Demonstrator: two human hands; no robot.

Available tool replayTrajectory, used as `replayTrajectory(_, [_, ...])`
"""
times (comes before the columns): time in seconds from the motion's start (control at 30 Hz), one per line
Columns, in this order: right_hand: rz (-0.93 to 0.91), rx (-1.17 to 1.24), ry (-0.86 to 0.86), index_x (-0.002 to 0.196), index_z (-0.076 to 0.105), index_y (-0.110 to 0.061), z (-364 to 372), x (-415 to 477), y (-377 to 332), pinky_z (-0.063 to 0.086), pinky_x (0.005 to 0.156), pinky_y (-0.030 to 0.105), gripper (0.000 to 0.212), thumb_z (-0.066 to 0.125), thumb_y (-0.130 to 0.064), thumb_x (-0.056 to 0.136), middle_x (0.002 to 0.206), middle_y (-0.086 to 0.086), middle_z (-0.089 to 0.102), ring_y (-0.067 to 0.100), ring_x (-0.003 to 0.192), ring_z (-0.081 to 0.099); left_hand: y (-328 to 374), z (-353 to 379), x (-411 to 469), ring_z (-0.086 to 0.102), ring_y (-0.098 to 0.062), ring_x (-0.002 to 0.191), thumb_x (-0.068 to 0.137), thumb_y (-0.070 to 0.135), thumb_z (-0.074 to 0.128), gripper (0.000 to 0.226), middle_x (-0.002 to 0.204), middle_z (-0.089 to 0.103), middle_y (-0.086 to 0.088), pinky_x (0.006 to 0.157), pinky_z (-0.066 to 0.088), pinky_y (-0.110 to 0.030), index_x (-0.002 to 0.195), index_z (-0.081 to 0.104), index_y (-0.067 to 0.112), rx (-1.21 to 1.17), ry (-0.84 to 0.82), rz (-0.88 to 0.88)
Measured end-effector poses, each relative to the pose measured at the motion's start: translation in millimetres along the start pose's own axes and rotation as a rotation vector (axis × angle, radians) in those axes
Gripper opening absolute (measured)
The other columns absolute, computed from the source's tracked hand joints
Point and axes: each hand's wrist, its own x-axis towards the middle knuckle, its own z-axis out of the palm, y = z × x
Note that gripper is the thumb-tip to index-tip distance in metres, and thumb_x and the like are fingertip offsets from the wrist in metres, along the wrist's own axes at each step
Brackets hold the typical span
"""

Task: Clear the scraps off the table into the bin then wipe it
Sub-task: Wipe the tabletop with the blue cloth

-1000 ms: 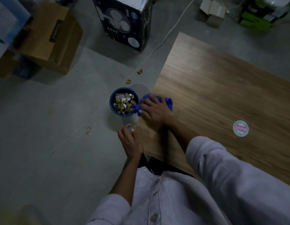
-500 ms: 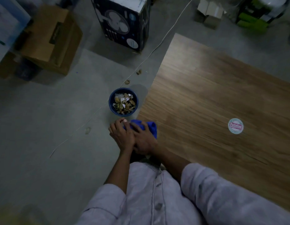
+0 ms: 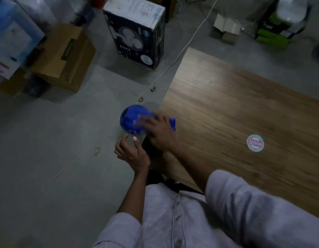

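Note:
My right hand [image 3: 159, 130] lies at the left edge of the wooden table [image 3: 226, 108], motion-blurred, with its fingers stretched out over a blue cloth [image 3: 132, 115]. The cloth spreads past the edge and covers the mouth of the small blue bin [image 3: 123, 125] on the floor, hiding the scraps inside. One cloth corner pokes out on the hand's right side. My left hand [image 3: 132, 153] hovers cupped just below the bin, beside the table corner, holding nothing.
A round sticker [image 3: 255, 142] is on the table top. Scraps [image 3: 97, 151] lie on the concrete floor beside a thin white cable [image 3: 105, 133]. A fan box [image 3: 135, 33] and cardboard boxes [image 3: 64, 58] stand beyond the bin.
My right hand swept the cloth from the near table corner forward and left to the edge, over the bin. My left hand has parted from it and stays cupped near the corner.

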Motion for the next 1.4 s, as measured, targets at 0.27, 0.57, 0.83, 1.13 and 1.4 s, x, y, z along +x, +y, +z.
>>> replayTrajectory(0.27, [-0.091, -0.090, -0.426, 0.158, 0.016, -0.044, 14, -24, 59, 0.016, 0.120, 0.060, 0.102, 0.067, -0.052, 0.070, 0.169, -0.014, 0.005, 0.029, 0.153, 0.008, 3, 21, -14, 0.030, -0.030, 0.147, 0.101, 0.056, 0.027, 0.070, 0.161, 0.037, -0.011, 0.120, 0.024, -0.049, 0.154, 0.041, 0.012, 0.253, -0.390, 0.088])
replayTrajectory(0.57, [0.271, -0.041, 0.146, 0.152, 0.041, -0.033, -30, 26, 68, 0.039, 0.092, 0.039, 0.063, 0.048, -0.019, 0.091, 0.160, -0.003, 0.037, 0.030, 0.121, 0.050, 51, 51, 16, 0.039, -0.034, 0.144, 0.102, 0.057, 0.028, 0.076, 0.155, 0.045, -0.020, 0.120, 0.026, -0.043, 0.151, 0.042, 0.002, 0.035, -0.468, 0.134])
replayTrajectory(0.83, [0.021, -0.105, -0.179, 0.152, 0.024, -0.043, 3, -36, 77, 0.048, 0.098, 0.043, 0.060, 0.039, -0.045, 0.093, 0.162, -0.016, 0.027, 0.029, 0.144, 0.041, 74, 81, 47, 0.023, -0.034, 0.151, 0.105, 0.053, 0.035, 0.072, 0.163, 0.030, -0.020, 0.122, 0.020, -0.046, 0.159, 0.024, 0.005, 0.079, -0.486, -0.024])
replayTrajectory(1.13, [0.544, -0.100, 0.062, 0.152, 0.038, -0.029, -75, 51, 136, 0.048, 0.086, 0.043, 0.073, 0.058, -0.006, 0.086, 0.152, 0.005, 0.041, 0.032, 0.104, 0.045, 113, 109, 62, 0.025, -0.029, 0.151, 0.099, 0.066, 0.029, 0.080, 0.164, 0.028, -0.014, 0.122, 0.024, -0.047, 0.161, 0.018, 0.016, -0.031, -0.634, 0.089])
replayTrajectory(1.4, [0.295, -0.035, -0.163, 0.159, 0.008, -0.039, -8, 28, 123, 0.012, 0.124, 0.051, 0.062, 0.032, -0.049, 0.103, 0.169, -0.012, 0.001, 0.021, 0.156, -0.008, 116, 145, 86, 0.037, -0.031, 0.143, 0.098, 0.071, 0.032, 0.082, 0.153, 0.044, -0.016, 0.118, 0.031, -0.048, 0.155, 0.032, 0.012, -0.022, -0.679, 0.045])
